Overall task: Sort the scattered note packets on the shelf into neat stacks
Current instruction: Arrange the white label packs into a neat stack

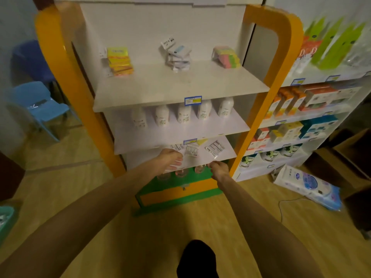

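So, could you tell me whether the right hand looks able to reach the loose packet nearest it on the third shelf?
Probably yes: the right hand is at the shelf edge just below the packet, with nothing between them.

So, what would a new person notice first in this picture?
First the orange-framed shelf unit, with three packet stacks on its top shelf. Lower down, the left hand and right hand reach the third shelf, where loose packets lie scattered.
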